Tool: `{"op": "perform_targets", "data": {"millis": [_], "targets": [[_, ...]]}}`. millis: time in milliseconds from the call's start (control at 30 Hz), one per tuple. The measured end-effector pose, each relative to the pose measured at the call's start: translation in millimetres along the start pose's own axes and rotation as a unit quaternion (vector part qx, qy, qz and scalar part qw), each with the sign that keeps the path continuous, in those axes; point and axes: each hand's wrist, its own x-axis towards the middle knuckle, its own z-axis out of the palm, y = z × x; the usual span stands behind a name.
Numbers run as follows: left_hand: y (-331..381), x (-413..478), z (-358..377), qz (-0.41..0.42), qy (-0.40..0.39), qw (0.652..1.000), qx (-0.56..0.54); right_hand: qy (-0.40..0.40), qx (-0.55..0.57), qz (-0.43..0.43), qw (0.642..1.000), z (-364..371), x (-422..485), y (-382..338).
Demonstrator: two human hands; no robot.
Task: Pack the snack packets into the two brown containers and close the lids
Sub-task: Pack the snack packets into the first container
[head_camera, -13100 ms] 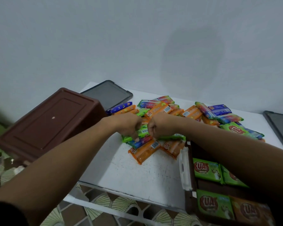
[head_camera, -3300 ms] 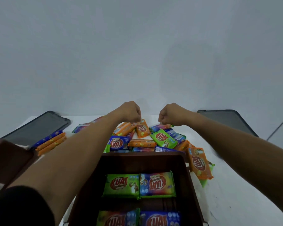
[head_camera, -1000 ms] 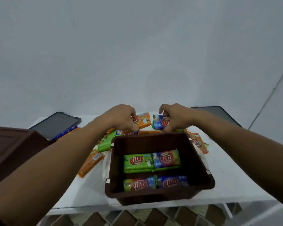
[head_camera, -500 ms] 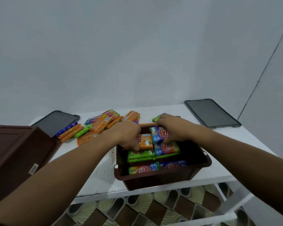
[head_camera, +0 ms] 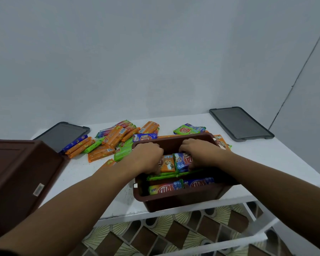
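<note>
An open brown container (head_camera: 177, 201) stands at the table's front edge, with snack packets stacked inside. My left hand (head_camera: 148, 157) is down in it and holds an orange packet (head_camera: 168, 163). My right hand (head_camera: 199, 154) is beside it and holds a blue packet (head_camera: 181, 160); the two packets lie side by side on the stack. Several loose packets (head_camera: 111, 141) are piled on the table behind and left of the container. The second brown container (head_camera: 17, 174) sits upside down at the left edge.
Two dark grey lids lie flat on the white table (head_camera: 277, 163): one lid (head_camera: 63, 133) at the back left, partly under packets, the other lid (head_camera: 240, 123) at the back right. A plain wall is close behind. Patterned floor shows below the table frame.
Both hands picked a packet each from the pile and brought them down into the container. In the last half second they sank a little lower onto the stack.
</note>
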Motion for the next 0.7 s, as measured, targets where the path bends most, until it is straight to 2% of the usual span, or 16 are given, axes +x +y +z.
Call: {"op": "perform_targets", "data": {"millis": [200,333,533,700], "targets": [[-1.3,0.1,6.2,0.0,0.015,0.998,-0.064,0.015,-0.002,-0.011,1.0,9.2,-1.0,6.1],[-2.0,-1.7,5.3,0.003,0.041,0.994,-0.105,-0.001,0.035,-0.011,0.999,3.0,0.7,10.6],[-5.8,4.1,8.0,-0.009,-0.004,0.994,-0.104,-0.046,0.027,-0.012,0.998,-4.1,4.7,16.9],[-5.6,12.8,3.6,0.0,-0.003,0.995,-0.099,-0.029,0.023,-0.023,0.999,1.1,13.7,11.5]]}}
